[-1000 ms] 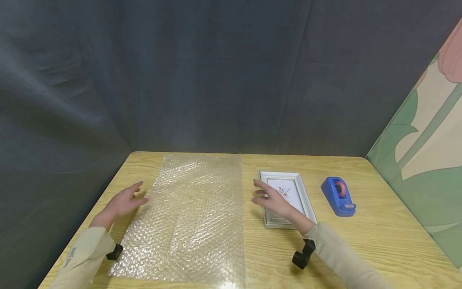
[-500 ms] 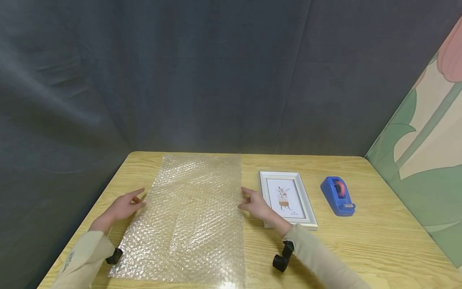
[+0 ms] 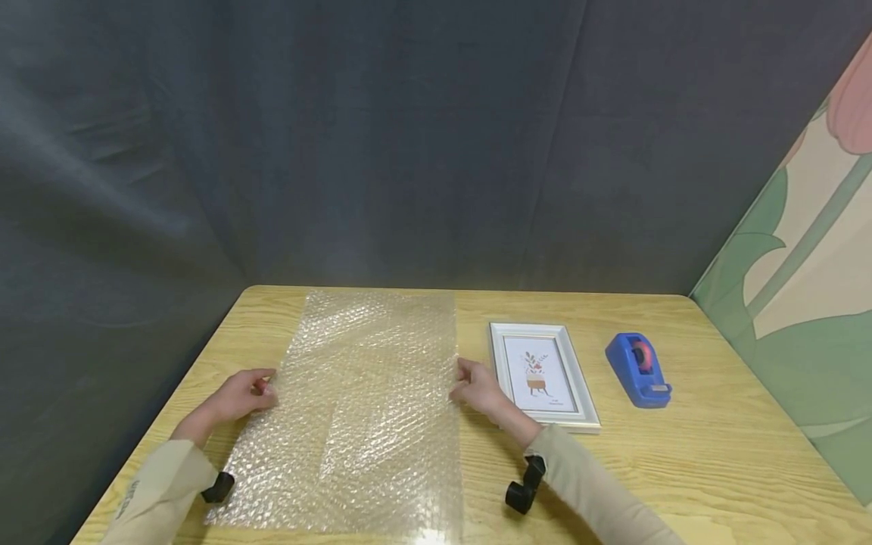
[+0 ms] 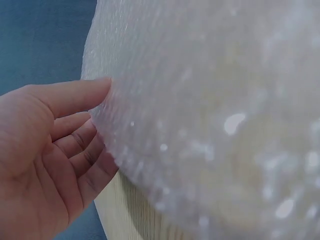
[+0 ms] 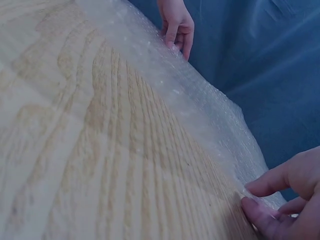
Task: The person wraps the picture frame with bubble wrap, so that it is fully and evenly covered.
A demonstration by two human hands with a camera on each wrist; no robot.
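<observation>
A clear sheet of bubble wrap lies flat over the left half of the table. At its left edge my left hand pinches the sheet; in the left wrist view the thumb lies on top and the fingers pass behind the film. Opposite, my right hand pinches the right edge between thumb and index finger, which the right wrist view shows close up. A white picture frame with a potted-plant print lies face up just right of that hand.
Farther right stands a blue tape dispenser with a reddish roll in it. Behind the wooden table hangs a dark curtain, and a flower-patterned panel borders the right side.
My right hand has moved left from over the picture frame to the wrap's right edge, uncovering the print. My left hand has lowered slightly, and the fingers of both hands have closed on the edges.
</observation>
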